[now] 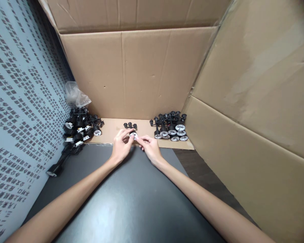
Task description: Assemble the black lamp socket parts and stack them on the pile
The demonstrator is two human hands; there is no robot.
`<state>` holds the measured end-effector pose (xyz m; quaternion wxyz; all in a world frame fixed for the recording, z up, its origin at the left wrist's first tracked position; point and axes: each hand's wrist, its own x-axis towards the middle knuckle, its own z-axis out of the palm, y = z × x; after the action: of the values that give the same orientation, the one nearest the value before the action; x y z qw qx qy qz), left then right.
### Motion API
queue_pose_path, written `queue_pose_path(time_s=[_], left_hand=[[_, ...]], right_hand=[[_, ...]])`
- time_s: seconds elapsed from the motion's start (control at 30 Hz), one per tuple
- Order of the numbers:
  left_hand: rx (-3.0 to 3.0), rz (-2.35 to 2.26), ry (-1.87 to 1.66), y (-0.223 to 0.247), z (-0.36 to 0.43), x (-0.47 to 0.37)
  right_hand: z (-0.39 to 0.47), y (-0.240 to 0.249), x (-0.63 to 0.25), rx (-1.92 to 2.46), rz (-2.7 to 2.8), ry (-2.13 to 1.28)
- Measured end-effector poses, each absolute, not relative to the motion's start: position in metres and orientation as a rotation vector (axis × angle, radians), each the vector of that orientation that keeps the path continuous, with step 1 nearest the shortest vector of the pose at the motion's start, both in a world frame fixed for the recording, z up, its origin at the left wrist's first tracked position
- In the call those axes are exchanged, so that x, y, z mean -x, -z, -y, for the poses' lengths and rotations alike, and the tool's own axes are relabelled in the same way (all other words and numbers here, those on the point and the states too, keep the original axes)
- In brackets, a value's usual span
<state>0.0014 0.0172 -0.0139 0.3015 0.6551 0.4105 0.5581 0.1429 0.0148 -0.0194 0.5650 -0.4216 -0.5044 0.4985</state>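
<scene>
A small black lamp-post model (133, 135) lies at the centre, its white round base facing me and its several lantern heads pointing away. My left hand (121, 145) grips the base from the left between thumb and fingers. From the right, my right hand (150, 147) has its thumb and fingertips pressed together at the base's edge; anything tiny between them is hidden.
Black lamp models with white bases (172, 128) stand stacked at the right, near the cardboard wall (152, 74). A messier black pile (78, 130) and a clear plastic bag (76, 95) are at the left. Below lies a dark grey tabletop (131, 199).
</scene>
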Motion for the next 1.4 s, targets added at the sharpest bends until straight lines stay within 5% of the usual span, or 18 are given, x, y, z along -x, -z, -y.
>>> queue_pose_path(time_s=[1.4], left_hand=[[-1.954, -1.241, -1.512, 0.0158, -0.0142, -0.0012]], right_hand=[[-0.0146, 0.0198, -0.1428, 0.999, 1.172, -1.172]])
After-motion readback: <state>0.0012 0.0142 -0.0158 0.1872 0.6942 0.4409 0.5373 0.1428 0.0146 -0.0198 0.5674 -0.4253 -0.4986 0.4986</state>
